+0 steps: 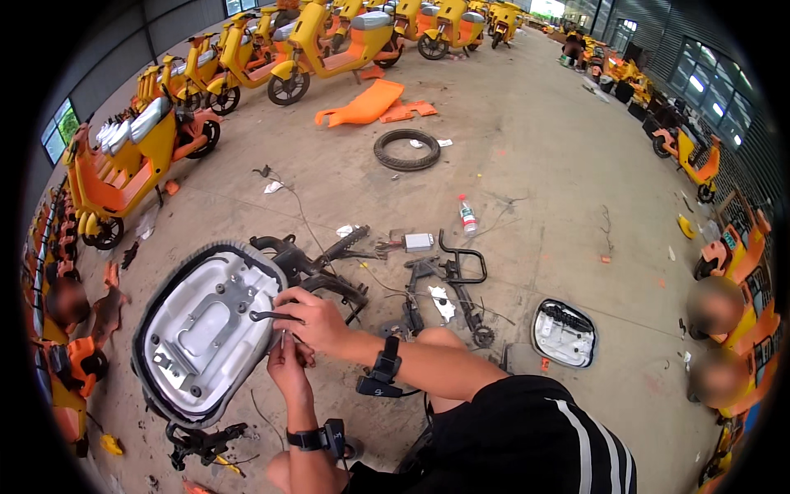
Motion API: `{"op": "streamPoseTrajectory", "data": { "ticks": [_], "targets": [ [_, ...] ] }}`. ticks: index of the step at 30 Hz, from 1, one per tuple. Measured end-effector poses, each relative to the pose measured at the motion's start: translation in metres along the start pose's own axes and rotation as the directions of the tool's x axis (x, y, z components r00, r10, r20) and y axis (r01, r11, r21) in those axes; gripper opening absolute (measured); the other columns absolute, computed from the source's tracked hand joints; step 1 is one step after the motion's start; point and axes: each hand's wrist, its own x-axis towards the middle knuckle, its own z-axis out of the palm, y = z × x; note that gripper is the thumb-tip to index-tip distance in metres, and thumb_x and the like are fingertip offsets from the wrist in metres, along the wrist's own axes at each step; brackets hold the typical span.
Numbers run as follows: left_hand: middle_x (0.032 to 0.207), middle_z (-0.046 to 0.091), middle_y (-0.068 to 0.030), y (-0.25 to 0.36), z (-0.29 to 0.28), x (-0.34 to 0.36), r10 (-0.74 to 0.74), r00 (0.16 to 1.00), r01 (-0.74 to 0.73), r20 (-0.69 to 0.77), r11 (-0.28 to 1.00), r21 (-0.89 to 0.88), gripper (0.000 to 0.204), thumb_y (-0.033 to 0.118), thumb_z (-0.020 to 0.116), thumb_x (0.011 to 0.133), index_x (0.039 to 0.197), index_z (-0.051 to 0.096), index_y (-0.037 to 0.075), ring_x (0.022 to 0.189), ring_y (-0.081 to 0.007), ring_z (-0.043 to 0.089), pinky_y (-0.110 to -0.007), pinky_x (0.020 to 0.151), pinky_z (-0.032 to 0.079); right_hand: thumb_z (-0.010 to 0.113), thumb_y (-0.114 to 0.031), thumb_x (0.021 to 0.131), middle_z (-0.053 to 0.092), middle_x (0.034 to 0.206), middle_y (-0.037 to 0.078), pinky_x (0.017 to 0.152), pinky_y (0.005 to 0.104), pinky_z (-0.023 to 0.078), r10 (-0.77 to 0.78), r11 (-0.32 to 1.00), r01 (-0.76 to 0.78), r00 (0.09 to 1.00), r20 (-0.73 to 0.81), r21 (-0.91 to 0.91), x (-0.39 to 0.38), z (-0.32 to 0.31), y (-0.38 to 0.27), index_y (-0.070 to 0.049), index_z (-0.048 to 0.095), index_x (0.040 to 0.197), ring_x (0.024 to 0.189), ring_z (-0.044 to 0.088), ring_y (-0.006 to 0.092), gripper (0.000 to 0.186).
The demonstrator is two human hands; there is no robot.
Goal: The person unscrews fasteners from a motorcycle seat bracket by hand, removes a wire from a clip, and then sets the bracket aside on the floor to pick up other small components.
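A scooter seat (177, 333) lies upside down at the left, its white molded underside with metal plates and bolts facing up. My right hand (311, 319) reaches across to the seat's right edge, closed around a dark wrench (276, 316) whose ring-shaped end points left over the white shell. Just below it, my left hand (288, 368) is closed with the fingers pinched together at the seat's rim. A small metallic bit shows at its fingertips, too small to name. The seat rests over a black scooter frame (309, 267), partly hidden beneath it.
A controller box (418, 242), a plastic bottle (467, 216) and a tire (407, 150) lie ahead on the concrete. A smaller seat shell (564, 333) is at the right. Orange panels (362, 104) lie farther off. Yellow scooters (329, 49) line the back; several people sit at the sides.
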Motion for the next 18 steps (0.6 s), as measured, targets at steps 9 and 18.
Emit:
{"op": "streamPoseTrajectory", "data": {
  "ticks": [9,18],
  "targets": [
    [0.057,0.053,-0.0025,-0.006,0.004,0.011,0.096,0.994,-0.090,-0.047,0.990,0.113,0.036,0.023,0.053,0.097,0.067,0.053,0.003,0.048,-0.0085,0.049,-0.022,0.044,0.037,0.071,-0.018,0.077,0.064,0.099,0.002,0.064,0.0313,0.052,-0.095,0.990,0.091,0.995,-0.030,-0.106,0.001,0.007,0.002,-0.009,0.071,0.092,0.076,0.066,0.0226,0.018],
    [0.057,0.053,-0.0013,0.004,0.033,0.010,-0.088,0.968,0.010,-0.233,0.948,-0.317,0.033,0.023,0.049,0.099,0.071,0.055,0.007,0.048,-0.0095,0.048,-0.024,0.044,0.035,0.073,-0.018,0.076,0.066,0.095,0.002,0.062,0.0293,0.052,0.065,0.997,-0.065,0.998,0.006,-0.029,-0.002,0.003,-0.004,-0.009,0.072,0.088,0.072,0.066,0.0209,0.015]
  ]
}}
